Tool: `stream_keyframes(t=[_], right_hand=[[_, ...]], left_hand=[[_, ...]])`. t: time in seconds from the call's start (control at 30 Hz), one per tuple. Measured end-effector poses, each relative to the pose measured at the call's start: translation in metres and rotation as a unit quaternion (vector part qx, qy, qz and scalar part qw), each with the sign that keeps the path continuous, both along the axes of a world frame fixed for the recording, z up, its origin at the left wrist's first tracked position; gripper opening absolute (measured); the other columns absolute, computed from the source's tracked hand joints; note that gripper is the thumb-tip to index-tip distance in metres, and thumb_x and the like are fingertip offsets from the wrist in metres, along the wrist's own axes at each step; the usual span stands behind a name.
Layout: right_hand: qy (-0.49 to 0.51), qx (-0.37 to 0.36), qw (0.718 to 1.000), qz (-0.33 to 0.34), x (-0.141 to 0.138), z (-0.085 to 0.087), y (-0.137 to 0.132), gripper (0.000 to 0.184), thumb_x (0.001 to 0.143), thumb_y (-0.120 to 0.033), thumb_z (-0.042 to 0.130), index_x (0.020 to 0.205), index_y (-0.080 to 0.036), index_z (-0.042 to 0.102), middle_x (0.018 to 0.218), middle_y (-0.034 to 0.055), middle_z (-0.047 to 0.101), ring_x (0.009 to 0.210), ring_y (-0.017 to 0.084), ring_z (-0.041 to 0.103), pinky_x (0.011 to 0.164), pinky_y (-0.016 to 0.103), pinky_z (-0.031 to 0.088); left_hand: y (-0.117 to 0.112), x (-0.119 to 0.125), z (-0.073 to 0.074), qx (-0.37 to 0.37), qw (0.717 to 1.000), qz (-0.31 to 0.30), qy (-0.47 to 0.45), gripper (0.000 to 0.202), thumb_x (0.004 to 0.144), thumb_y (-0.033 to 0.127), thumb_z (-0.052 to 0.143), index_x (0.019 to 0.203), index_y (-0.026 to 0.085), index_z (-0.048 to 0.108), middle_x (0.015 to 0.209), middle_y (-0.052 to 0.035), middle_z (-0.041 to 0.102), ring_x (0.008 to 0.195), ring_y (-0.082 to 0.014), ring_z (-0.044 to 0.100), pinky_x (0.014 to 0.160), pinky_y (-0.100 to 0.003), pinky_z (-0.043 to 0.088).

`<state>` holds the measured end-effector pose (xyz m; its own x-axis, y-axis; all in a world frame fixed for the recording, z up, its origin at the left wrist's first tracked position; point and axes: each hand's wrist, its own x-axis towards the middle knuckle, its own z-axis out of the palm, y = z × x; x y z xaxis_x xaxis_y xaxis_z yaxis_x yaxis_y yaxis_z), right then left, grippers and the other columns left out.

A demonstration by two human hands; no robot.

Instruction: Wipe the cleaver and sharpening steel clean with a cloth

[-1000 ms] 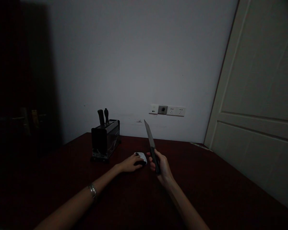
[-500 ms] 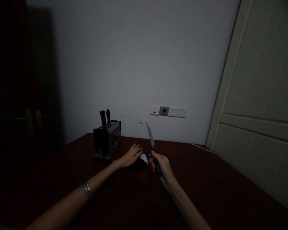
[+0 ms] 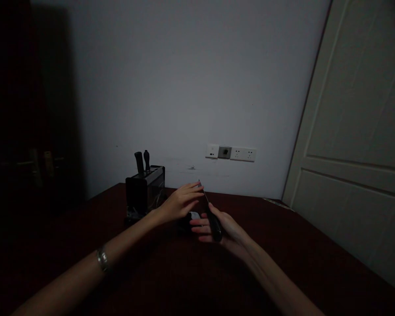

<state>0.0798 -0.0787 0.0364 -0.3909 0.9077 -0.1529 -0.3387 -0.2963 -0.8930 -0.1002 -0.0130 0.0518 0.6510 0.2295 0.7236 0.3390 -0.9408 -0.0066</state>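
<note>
A kitchen knife (image 3: 215, 224) with a dark handle lies across the palm of my right hand (image 3: 228, 230). My thumb presses on the handle while the other fingers are loosened and stretched to the left. The blade points up and away from me. My left hand (image 3: 181, 201) is at the blade, fingers stretched out and partly covering it; whether they touch the steel I cannot tell. Behind and below my hands lies a small black and white item (image 3: 195, 215), mostly hidden and too dark to name.
On the left of the dark red table (image 3: 250, 254) stands a black and grey knife block (image 3: 145, 191) with two dark handles (image 3: 139, 163) sticking up. A wall with sockets (image 3: 243, 153) is behind the table. A pale panelled door (image 3: 349, 131) stands at the right.
My left hand has risen from the black and white item to the knife blade. My right fingers have opened out under the handle, and the blade tip has dropped lower.
</note>
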Motion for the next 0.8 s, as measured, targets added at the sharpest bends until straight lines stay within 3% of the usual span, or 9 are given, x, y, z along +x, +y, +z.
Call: stream_keyframes(t=[0.17, 0.33, 0.63, 0.8], right_hand=[[0.045, -0.06, 0.997, -0.005, -0.001, 0.016, 0.0, 0.035, 0.082, -0.046, 0.05, 0.088, -0.011, 0.053, 0.084, 0.0135, 0.068, 0.075, 0.022, 0.066, 0.07, 0.042, 0.05], [0.07, -0.051, 0.996, 0.024, -0.001, 0.024, 0.004, 0.035, 0.088, -0.043, 0.039, 0.088, -0.014, 0.058, 0.072, 0.0066, 0.065, 0.06, 0.016, 0.06, 0.069, 0.044, 0.048], [0.06, -0.03, 0.997, 0.039, -0.009, 0.027, 0.005, 0.027, 0.09, -0.03, 0.034, 0.093, -0.017, 0.057, 0.08, 0.0059, 0.066, 0.066, 0.019, 0.062, 0.069, 0.047, 0.047], [0.088, -0.04, 0.994, 0.042, -0.013, 0.03, 0.01, 0.026, 0.089, -0.035, 0.035, 0.093, -0.019, 0.056, 0.075, 0.0028, 0.065, 0.066, 0.017, 0.062, 0.073, 0.05, 0.046]], left_hand=[[-0.024, 0.001, 0.014, 0.023, 0.999, -0.041, 0.012, 0.042, 0.079, 0.009, 0.043, 0.12, 0.017, 0.05, 0.129, -0.0096, 0.049, 0.127, -0.0222, 0.034, 0.101, -0.049, 0.034], [-0.037, 0.006, 0.017, 0.012, 0.996, -0.061, 0.064, 0.056, 0.074, 0.012, 0.05, 0.128, 0.017, 0.041, 0.135, -0.0099, 0.042, 0.129, -0.0242, 0.029, 0.103, -0.047, 0.032], [-0.031, 0.016, 0.015, 0.029, 0.993, -0.104, 0.053, 0.045, 0.084, 0.016, 0.046, 0.128, 0.018, 0.041, 0.133, -0.011, 0.044, 0.128, -0.023, 0.031, 0.102, -0.046, 0.034], [-0.026, 0.013, 0.026, 0.027, 0.99, -0.136, 0.036, 0.044, 0.084, 0.014, 0.044, 0.128, 0.017, 0.04, 0.127, -0.013, 0.05, 0.127, -0.0248, 0.033, 0.1, -0.046, 0.037]])
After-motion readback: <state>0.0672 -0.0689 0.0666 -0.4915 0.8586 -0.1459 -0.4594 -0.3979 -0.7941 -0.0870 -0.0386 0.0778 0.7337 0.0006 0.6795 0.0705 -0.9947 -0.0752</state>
